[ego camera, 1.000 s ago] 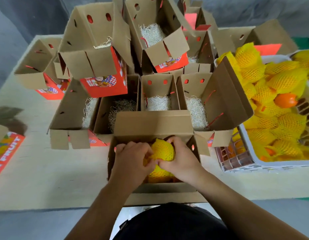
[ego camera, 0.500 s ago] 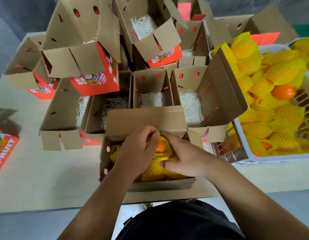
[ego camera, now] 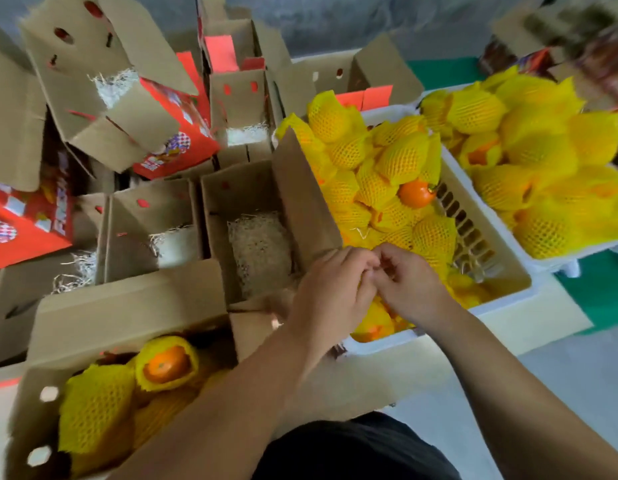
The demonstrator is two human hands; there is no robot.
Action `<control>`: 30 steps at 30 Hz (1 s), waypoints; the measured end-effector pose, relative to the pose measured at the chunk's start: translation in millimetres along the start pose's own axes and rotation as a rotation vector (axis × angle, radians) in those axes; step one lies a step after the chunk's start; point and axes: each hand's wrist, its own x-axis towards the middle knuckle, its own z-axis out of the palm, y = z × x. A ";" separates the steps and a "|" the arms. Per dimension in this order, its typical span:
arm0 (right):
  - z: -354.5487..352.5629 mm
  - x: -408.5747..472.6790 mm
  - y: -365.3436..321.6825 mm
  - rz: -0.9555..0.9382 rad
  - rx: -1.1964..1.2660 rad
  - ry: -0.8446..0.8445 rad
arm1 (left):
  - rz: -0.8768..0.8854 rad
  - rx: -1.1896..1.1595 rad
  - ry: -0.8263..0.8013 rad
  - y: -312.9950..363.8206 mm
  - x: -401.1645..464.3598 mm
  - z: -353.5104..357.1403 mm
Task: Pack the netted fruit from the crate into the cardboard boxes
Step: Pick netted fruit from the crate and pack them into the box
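A white crate (ego camera: pixel 501 301) on the right is heaped with fruit in yellow foam nets (ego camera: pixel 401 157); one bare orange fruit (ego camera: pixel 416 194) lies among them. My left hand (ego camera: pixel 330 296) and my right hand (ego camera: pixel 413 284) meet over the crate's near-left corner. Their fingers curl around a netted fruit (ego camera: pixel 373 323) that they mostly hide. At lower left, the near cardboard box (ego camera: pixel 127 306) holds several netted fruits (ego camera: pixel 96 403), one showing its orange skin (ego camera: pixel 167 365).
Open cardboard boxes lined with shredded paper (ego camera: pixel 262 251) stand between the near box and the crate, with more boxes stacked behind (ego camera: pixel 103 109). A second white crate (ego camera: pixel 577 252) of netted fruit sits at far right. One raised box flap (ego camera: pixel 300 195) leans against the first crate.
Both hands left the near box, where they were settling a netted fruit, and moved right to the crate. My view swung right with them.
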 end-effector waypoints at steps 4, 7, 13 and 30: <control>8.4 50.0 32.0 0.025 -0.217 -0.127 | -0.056 0.397 -0.139 -8.7 24.8 30.6; 32.3 85.1 29.6 -0.151 -0.361 -0.265 | -0.163 0.436 -0.082 -13.4 22.1 34.7; 45.0 99.4 39.4 -0.099 -0.494 -0.233 | -0.142 0.451 -0.028 -16.4 20.2 34.8; 5.1 -12.1 -43.4 0.028 0.492 0.037 | -0.278 -0.819 0.217 -8.8 -41.1 -10.4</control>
